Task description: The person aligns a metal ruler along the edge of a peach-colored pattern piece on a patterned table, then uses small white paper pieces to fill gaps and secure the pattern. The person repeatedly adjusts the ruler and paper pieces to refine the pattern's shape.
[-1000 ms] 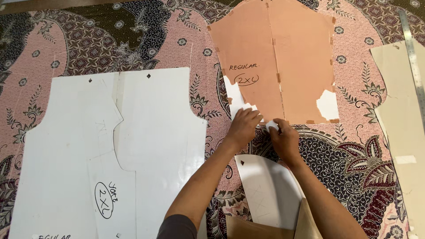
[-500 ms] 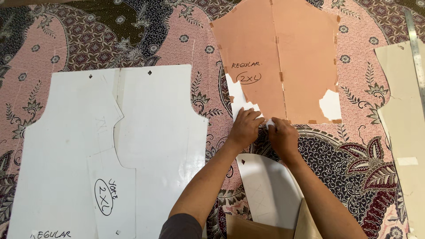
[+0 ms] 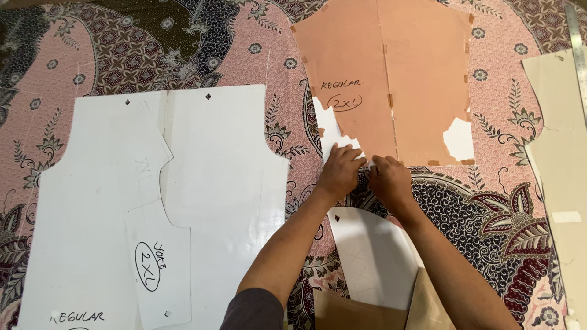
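From the head camera, the left hand [image 3: 340,172] and right hand [image 3: 387,178] meet, fingers curled and pressed down, on the torn lower edge of the orange paper pattern [image 3: 391,79], which lies on batik fabric [image 3: 183,43]. Left of it lies a white pattern [image 3: 220,183]; just below it, a smaller white piece [image 3: 373,256].

Left hand [image 3: 340,173] beside right hand [image 3: 387,181], palms down
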